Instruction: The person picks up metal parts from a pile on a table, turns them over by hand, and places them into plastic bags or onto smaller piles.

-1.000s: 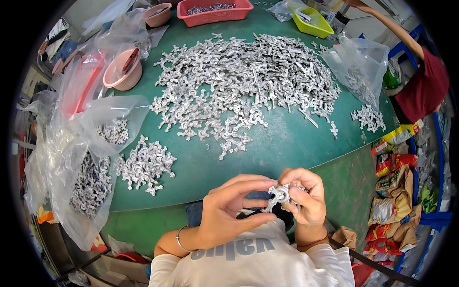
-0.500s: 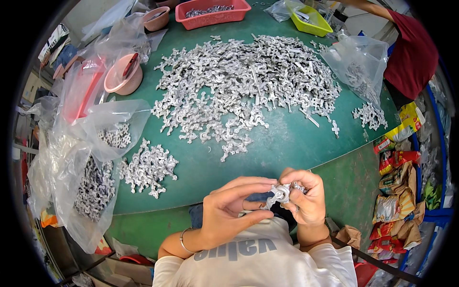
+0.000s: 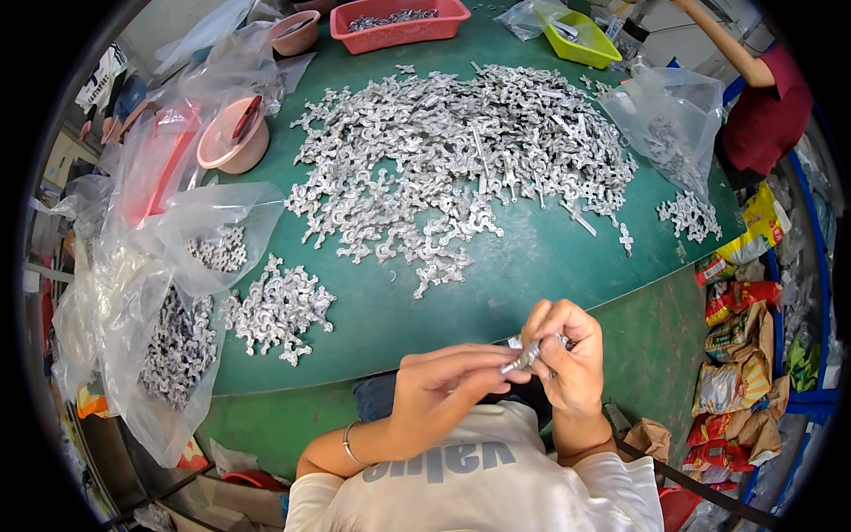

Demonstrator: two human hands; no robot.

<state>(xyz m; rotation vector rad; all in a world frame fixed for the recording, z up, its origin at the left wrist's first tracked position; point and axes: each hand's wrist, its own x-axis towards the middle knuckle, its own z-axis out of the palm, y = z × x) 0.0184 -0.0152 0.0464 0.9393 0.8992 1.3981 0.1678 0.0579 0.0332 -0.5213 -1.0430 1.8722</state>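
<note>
Pinching a Metal Part Over the Table Edge

Holding a small silvery metal part between both hands, the person works just off the near edge of the green table, close to the chest. In the head view, the left hand reaches in from the left with its fingers pressed together and stretched toward the part, the thumb and fingertips pinching its near-left end. The right hand curls over the part from the right, fingers bent and closed around its far end. The two hands touch at the part. A thin bracelet circles the left wrist.

On the table, a big heap of like metal parts spreads across the middle and far side. A smaller pile lies at the near left, well apart from the hands. Just left of it a clear bag hangs over the table edge, holding more parts. A pink bowl sits at the far left, a red tray at the far edge, and a yellow-green tray to its right. Another clear bag stands at the far right, with a small cluster of parts near it. Another person's arm shows at the far right. Snack packets lie on the floor at the right.
</note>
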